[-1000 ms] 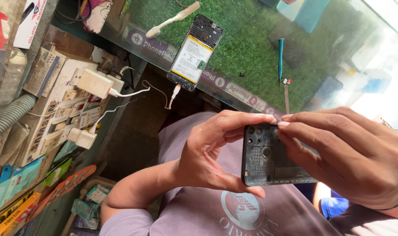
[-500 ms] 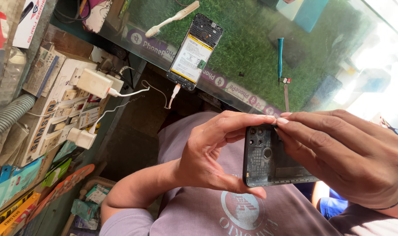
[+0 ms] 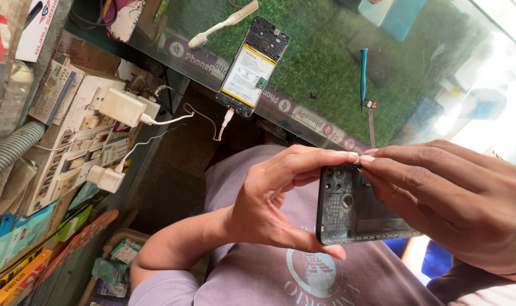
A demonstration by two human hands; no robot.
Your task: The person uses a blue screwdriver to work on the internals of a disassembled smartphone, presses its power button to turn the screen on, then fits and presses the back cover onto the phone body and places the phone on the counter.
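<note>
Both of my hands hold a dark plastic phone back frame in front of my chest. My left hand grips its left edge, thumb under the bottom corner and fingers along the top. My right hand covers its right side, fingertips pressed at the top edge beside the left fingertips. The frame's inner side faces me, with a round hole and camera cut-outs. On the glass counter lies an opened phone with its battery exposed.
A white toothbrush and a teal screwdriver lie on the glass counter over green turf. A small part and thin strip lie near the screwdriver. White chargers and boxes crowd the shelf at left.
The phone frame and both hands have shifted slightly; my right fingertips have slid along the frame's top edge towards the left hand's fingertips.
</note>
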